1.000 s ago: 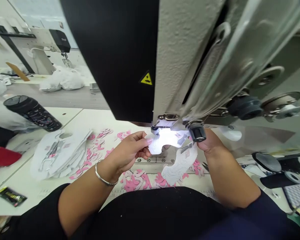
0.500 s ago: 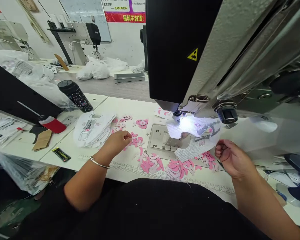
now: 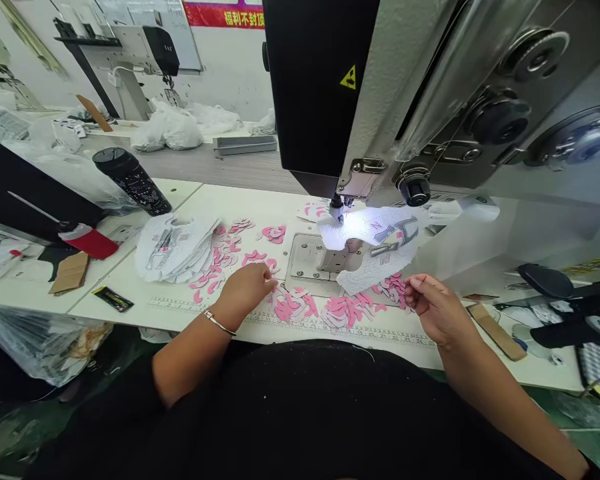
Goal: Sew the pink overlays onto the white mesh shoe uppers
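A white mesh shoe upper point(image 3: 360, 277) with grey trim lies under the needle of the sewing machine point(image 3: 323, 87), lit by its lamp. My left hand point(image 3: 250, 290) is over the pink fabric pieces point(image 3: 223, 257) left of the needle plate point(image 3: 303, 267), its fingers pressed together. Right of the upper, my right hand point(image 3: 435, 307) is closed in a pinch close to another pink pile point(image 3: 393, 290). What either hand holds, if anything, is too small or hidden to make out. A stack of similar uppers point(image 3: 173, 263) lies farther left.
Left on the table are a black tumbler point(image 3: 133, 180), a red-and-white bottle point(image 3: 93, 241), brown cardboard point(image 3: 70, 272) and a small black packet point(image 3: 113, 299). A printed ruler point(image 3: 300, 325) runs along the front edge. A black thread cone point(image 3: 573, 333) lies at right.
My view has shifted to the right. My left hand has moved right and closer to the needle plate. The right hand's fingers have drawn into a pinch by the pink pile.
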Demonstrator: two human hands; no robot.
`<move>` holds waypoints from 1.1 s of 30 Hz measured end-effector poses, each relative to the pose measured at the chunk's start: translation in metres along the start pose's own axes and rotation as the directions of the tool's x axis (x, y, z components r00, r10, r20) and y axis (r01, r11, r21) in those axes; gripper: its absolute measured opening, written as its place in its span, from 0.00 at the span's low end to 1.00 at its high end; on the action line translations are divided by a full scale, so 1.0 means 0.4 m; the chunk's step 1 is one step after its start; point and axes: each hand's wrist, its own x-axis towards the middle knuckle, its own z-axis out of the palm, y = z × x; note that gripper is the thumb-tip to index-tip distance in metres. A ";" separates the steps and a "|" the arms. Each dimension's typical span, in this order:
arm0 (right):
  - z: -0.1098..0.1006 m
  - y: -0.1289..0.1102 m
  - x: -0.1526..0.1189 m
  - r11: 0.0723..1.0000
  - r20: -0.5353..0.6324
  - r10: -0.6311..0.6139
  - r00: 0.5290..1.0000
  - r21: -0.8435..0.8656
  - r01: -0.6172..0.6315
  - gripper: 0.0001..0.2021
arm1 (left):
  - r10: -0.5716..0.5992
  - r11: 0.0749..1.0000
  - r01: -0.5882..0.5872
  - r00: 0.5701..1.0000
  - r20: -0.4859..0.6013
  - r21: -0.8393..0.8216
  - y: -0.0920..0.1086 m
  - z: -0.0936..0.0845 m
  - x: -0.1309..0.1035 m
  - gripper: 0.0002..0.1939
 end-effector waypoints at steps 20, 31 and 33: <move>0.201 -0.089 -0.100 0.748 0.523 0.007 0.852 -0.569 0.343 0.10 | 0.307 0.923 -0.284 0.950 0.052 -0.259 0.133 -0.094 -0.085 0.04; 0.338 -0.174 -0.083 0.632 0.655 -0.278 0.703 -0.427 0.647 0.14 | 0.422 0.486 -0.188 0.906 0.041 -0.854 0.230 -0.152 -0.091 0.10; 0.340 -0.175 -0.080 0.633 0.625 -0.317 0.714 -0.421 0.650 0.13 | 0.420 0.375 -0.116 0.906 0.057 -0.920 0.232 -0.139 -0.079 0.09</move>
